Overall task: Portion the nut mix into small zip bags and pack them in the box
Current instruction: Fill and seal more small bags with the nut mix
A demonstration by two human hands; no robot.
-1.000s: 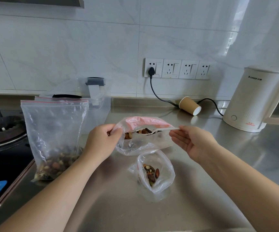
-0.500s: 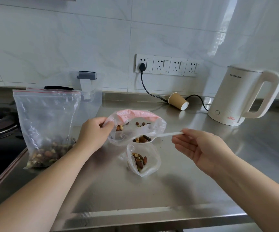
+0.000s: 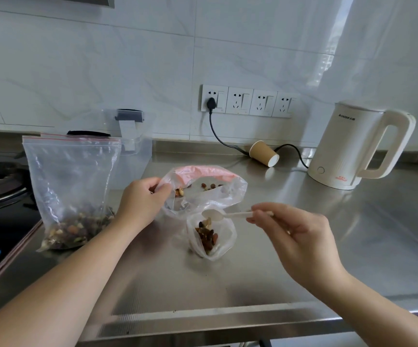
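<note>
Running across the whole foreground, the steel counter (image 3: 303, 246) carries everything in use. A white kettle (image 3: 348, 151) stands at the far right, well apart from the work and apparently irrelevant to it. At the left, the large zip bag (image 3: 70, 184) stands upright with nut mix settled in its bottom; behind it, just beside the wall, sits the clear box (image 3: 135, 156), lid latch raised, presumably waiting for finished portions. No packed bag is visible inside it.

At centre, a pink-topped bag (image 3: 202, 186) lies slumped with a few nuts inside. The left hand (image 3: 140, 204) pinches its rim, fingers curled on the plastic, evidently to keep the mouth agape for scooping. Just in front, touching it, the small zip bag (image 3: 211, 236) stands open with a modest heap of nuts.

The right hand (image 3: 295, 234) holds a white spoon (image 3: 218, 215) by its handle between fingertips, bowl directly over the small bag's mouth. The bowl looks empty, so a scoop appears just delivered. A paper cup (image 3: 263, 154) lies on its side by the cable.

Judgement: portioning is early; sealing and boxing are not yet done.
</note>
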